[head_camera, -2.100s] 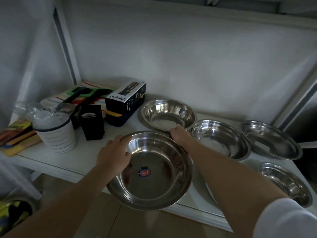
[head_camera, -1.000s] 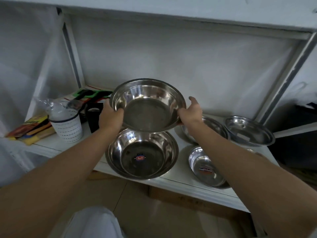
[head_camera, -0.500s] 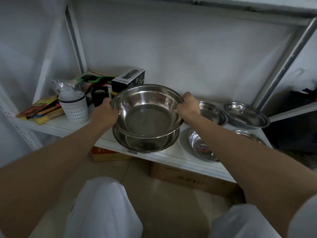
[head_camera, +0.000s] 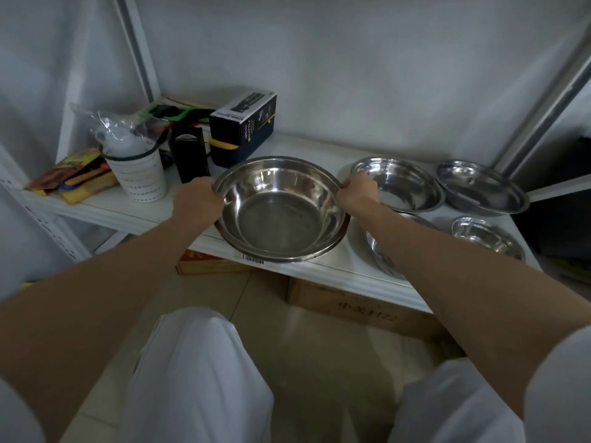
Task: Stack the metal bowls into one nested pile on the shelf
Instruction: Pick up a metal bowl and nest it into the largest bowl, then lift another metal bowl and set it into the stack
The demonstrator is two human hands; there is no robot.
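Left hand (head_camera: 196, 199): closed on the left rim of the top bowl (head_camera: 278, 206), fingers curled over the edge, back of the hand toward the camera.
Left arm: bare forearm rising from the lower left corner toward the shelf, nearly straight, wrist in line with it.
Right hand (head_camera: 358, 191): pinching the right rim of the same bowl, thumb and fingers drawn together on the edge, knuckles up.
Right arm: bare forearm coming in from the lower right, a white sleeve showing at the frame edge; it crosses over a bowl lying on the shelf beneath it.
Top bowl: upright, sitting down inside the lower bowl (head_camera: 289, 258), of which only a thin band of rim shows along the front and right; whether the two are fully seated I cannot tell from this angle.
Nested pair: at the front edge of the white shelf (head_camera: 323, 148), slightly overhanging it, with a barcode sticker on the outside at the front.
Loose bowls: one just right of the right hand (head_camera: 403, 183), one at the far right back (head_camera: 479, 187), a small one at the right front (head_camera: 486, 233), and one partly hidden under the right forearm (head_camera: 382, 251); all upright and apart from the pair.
Left end of shelf: a dark box (head_camera: 243, 127) behind the pair, a white perforated cup (head_camera: 139, 175) with a plastic bag in it, and coloured packets near the post.
Below: the person's white trousers and cardboard boxes on the floor.
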